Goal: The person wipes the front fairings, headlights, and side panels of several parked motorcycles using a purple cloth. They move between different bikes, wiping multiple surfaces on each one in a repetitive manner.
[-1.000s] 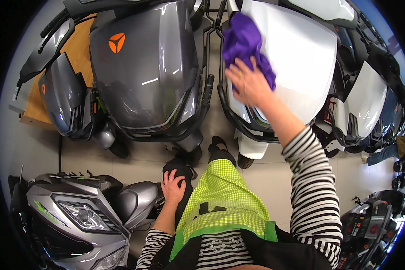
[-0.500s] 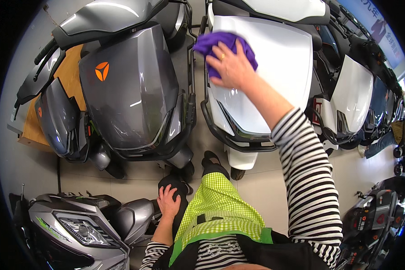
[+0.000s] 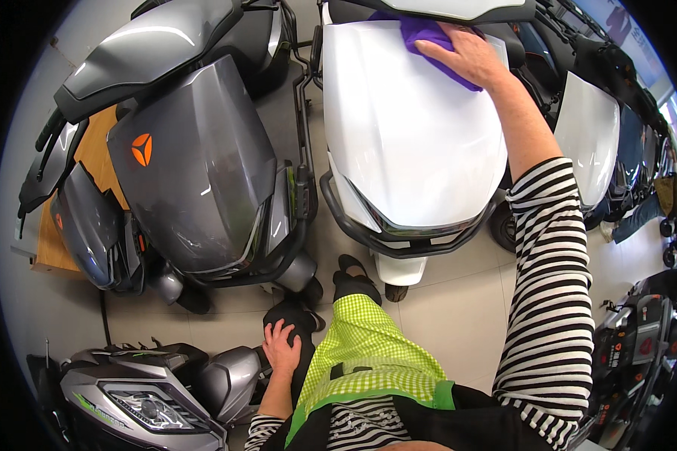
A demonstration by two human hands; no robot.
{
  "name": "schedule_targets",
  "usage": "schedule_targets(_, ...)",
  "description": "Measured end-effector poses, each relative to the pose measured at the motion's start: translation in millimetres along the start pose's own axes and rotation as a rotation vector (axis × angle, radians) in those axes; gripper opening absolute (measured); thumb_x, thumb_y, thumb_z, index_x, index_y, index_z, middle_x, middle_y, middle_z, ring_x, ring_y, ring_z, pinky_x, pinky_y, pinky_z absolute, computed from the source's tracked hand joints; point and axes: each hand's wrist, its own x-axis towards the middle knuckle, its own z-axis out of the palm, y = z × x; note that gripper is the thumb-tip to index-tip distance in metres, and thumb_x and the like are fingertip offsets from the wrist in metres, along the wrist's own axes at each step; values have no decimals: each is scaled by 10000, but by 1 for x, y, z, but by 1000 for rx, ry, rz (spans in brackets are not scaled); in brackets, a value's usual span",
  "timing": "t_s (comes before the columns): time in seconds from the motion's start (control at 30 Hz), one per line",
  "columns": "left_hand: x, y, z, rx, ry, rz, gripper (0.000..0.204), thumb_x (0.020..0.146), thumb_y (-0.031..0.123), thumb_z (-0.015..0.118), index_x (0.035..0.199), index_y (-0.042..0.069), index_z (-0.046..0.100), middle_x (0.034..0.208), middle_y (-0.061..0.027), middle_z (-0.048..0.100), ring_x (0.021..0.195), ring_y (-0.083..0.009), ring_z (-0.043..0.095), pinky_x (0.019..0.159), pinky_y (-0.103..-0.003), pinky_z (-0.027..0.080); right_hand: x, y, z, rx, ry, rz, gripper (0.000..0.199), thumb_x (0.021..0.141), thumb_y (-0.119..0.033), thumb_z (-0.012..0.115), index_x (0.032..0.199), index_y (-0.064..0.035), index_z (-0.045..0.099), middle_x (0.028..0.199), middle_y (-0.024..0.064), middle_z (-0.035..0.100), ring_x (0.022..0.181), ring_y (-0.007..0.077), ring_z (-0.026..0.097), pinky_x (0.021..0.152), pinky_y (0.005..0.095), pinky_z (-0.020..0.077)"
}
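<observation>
My right hand (image 3: 465,54) presses a purple cloth (image 3: 423,33) flat against the top of the white scooter's front panel (image 3: 406,143), with the striped sleeve stretched out behind it. My left hand (image 3: 280,347) rests on my dark-trousered left knee, fingers spread, holding nothing. A yellow-green checked apron (image 3: 362,352) hangs over my lap.
A grey scooter with an orange emblem (image 3: 195,161) stands left of the white one. Another grey scooter (image 3: 139,391) sits at the lower left, close to my left hand. More scooters line the right side (image 3: 594,128). A wooden board (image 3: 90,158) lies behind the far-left scooter.
My right hand has slid the purple cloth up the white panel, from its upper left part to its top edge. The left hand stays on the knee.
</observation>
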Motion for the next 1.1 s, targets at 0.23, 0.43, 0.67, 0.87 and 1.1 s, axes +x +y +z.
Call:
schedule_targets(0.23, -5, -6, 0, -43, 29, -3, 341, 807, 257, 667, 1139, 179, 674, 1426, -5, 488, 1399, -304, 318, 1087, -532, 302, -5, 43, 4, 48, -5, 17, 974, 790, -867, 419, 1339, -75, 563, 1158, 223, 664, 1098, 350, 650, 963, 444, 508)
schedule_targets(0.43, -9, -20, -2, -92, 69, -4, 333, 818, 253, 666, 1142, 177, 670, 1421, -10, 502, 1401, -314, 326, 1076, -531, 306, -20, 87, 12, 171, 78, 109, 799, 914, -609, 472, 1477, -47, 396, 1453, 199, 480, 1374, 312, 421, 1139, 355, 287)
schedule_targets(0.67, -10, -25, 1, -112, 80, 3, 334, 821, 250, 669, 1146, 174, 668, 1424, -11, 502, 1400, -314, 331, 1072, -532, 314, -40, 73, 29, 404, 198, 208, 763, 904, -595, 481, 1447, -61, 438, 1422, 185, 513, 1346, 332, 446, 1118, 344, 306)
schedule_targets(0.87, -10, -29, 4, -123, 118, 31, 324, 813, 240, 677, 1130, 171, 673, 1407, -6, 514, 1388, -305, 349, 1051, -512, 332, -121, 35, 43, 529, 370, 277, 701, 922, -550, 516, 1392, -31, 478, 1378, 194, 518, 1304, 352, 462, 1103, 401, 328)
schedule_targets(1.1, -12, -25, 4, -112, 130, 41, 308, 821, 234, 668, 1121, 168, 679, 1404, 8, 513, 1376, -291, 361, 1032, -491, 351, -232, -7, 79, 574, 320, 356, 835, 901, -523, 595, 1428, 77, 352, 1439, 288, 399, 1357, 391, 367, 1139, 437, 272)
